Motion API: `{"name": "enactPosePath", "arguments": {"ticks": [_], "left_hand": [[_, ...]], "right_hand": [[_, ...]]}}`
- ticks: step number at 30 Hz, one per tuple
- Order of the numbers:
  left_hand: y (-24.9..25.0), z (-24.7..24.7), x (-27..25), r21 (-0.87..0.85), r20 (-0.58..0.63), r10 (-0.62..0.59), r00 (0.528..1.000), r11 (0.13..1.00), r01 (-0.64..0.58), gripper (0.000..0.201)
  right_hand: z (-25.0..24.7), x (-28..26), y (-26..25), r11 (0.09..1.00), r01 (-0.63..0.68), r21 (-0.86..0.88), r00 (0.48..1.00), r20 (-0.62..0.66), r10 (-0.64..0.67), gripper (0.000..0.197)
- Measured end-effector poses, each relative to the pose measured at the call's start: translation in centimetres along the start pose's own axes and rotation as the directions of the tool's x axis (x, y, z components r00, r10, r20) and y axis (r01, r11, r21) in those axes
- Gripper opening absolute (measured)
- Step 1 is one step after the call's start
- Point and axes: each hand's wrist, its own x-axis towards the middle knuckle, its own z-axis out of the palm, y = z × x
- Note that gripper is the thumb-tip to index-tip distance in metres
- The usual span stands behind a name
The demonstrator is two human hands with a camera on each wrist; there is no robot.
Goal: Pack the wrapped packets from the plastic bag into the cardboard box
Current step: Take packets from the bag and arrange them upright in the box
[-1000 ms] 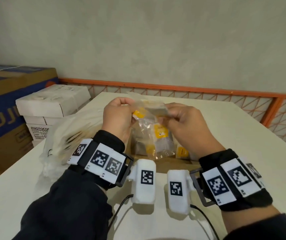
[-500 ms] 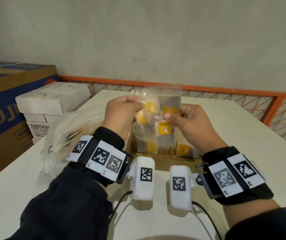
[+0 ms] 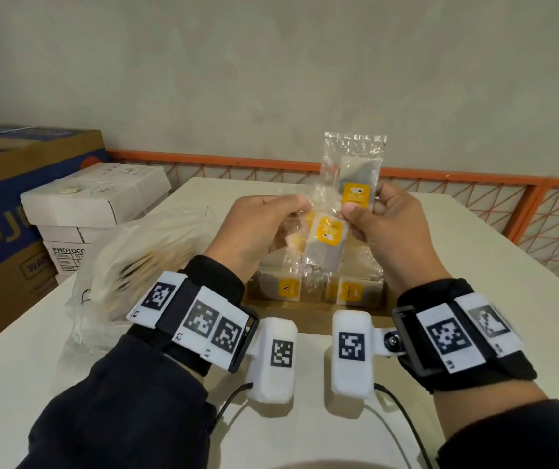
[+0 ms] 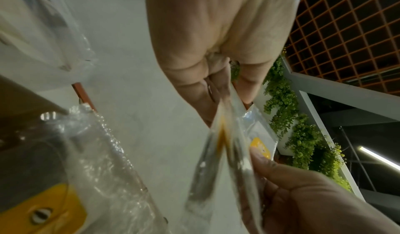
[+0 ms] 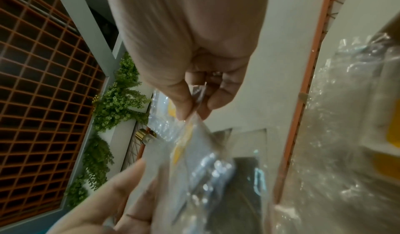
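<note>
Both hands are raised over the open cardboard box [image 3: 312, 314], where packets with yellow labels [image 3: 287, 288] lie in a row. My right hand [image 3: 364, 208] pinches one clear wrapped packet [image 3: 352, 157] and holds it upright. My left hand [image 3: 300, 207] pinches a small bunch of packets [image 3: 323, 247] that hang down beside it. The left wrist view shows the left hand's fingers [image 4: 194, 87] pinching the wrappers [image 4: 225, 135]. In the right wrist view the right hand's fingers [image 5: 184, 97] nip the packet's edge [image 5: 201, 152]. The plastic bag [image 3: 136, 265] with more packets lies left of the box.
The white table [image 3: 474, 272] ends at an orange mesh railing [image 3: 440, 177] behind and to the right. Stacked white boxes [image 3: 102, 198] and a large blue-and-brown carton [image 3: 17, 184] stand off the table's left edge.
Both hands have risen. The right hand has drawn one packet out of the bunch and turned it upright, while the left hand keeps the other packets hanging.
</note>
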Motion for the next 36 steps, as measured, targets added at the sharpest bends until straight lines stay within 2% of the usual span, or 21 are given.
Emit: {"name": "enactPosePath", "arguments": {"ticks": [5,9,15,18,21,25,27,31,34,36], "left_hand": [[-0.6,-0.2,0.2,0.108,-0.054,0.072,0.996,0.992,-0.066,0.010],[-0.8,-0.5,0.6,0.094,-0.117,0.067,0.991,0.994,-0.056,0.017],[-1.1,-0.8,1.1,0.071,-0.169,0.073,0.983,0.996,-0.062,0.017],[-1.4,-1.0,1.3,0.090,-0.173,0.084,0.981,0.994,-0.069,0.025],[-1.6,-1.0,1.5,0.101,-0.174,0.086,0.981,0.992,-0.069,0.030],[-1.8,-0.9,1.4,0.118,-0.154,0.107,0.982,0.989,-0.089,0.033],[-1.8,-0.8,1.4,0.115,-0.151,0.113,0.982,0.989,-0.096,0.035],[-1.9,-0.4,1.3,0.102,-0.155,0.097,0.983,0.991,-0.081,0.034],[-2.0,0.0,1.2,0.091,-0.135,0.093,0.987,0.993,-0.081,0.034],[-1.9,0.2,1.0,0.088,-0.103,0.083,0.991,0.993,-0.074,0.029]], "right_hand": [[0.1,0.2,0.1,0.998,-0.026,-0.056,0.999,0.022,0.027,0.019],[-0.7,0.3,-0.1,0.993,-0.084,-0.081,0.996,0.036,0.087,0.018],[-2.0,0.3,-0.5,0.958,-0.096,-0.272,0.983,0.123,0.133,0.004],[-2.9,0.5,-0.7,0.939,-0.064,-0.337,0.990,0.099,0.103,0.007],[-3.4,0.8,-0.7,0.970,-0.050,-0.237,0.998,0.030,0.059,0.016],[-3.6,0.9,-1.0,0.998,0.054,-0.019,0.993,-0.104,-0.056,0.026],[-3.5,0.8,-1.1,0.995,0.086,0.058,0.992,-0.097,-0.080,0.026],[-2.6,0.6,-1.1,0.992,0.064,-0.108,0.995,0.079,-0.056,0.027],[-1.7,0.4,-1.0,0.931,0.115,-0.346,0.985,0.161,-0.062,0.026],[-1.2,0.2,-0.7,0.892,0.147,-0.426,0.981,0.180,-0.076,0.024]]}}
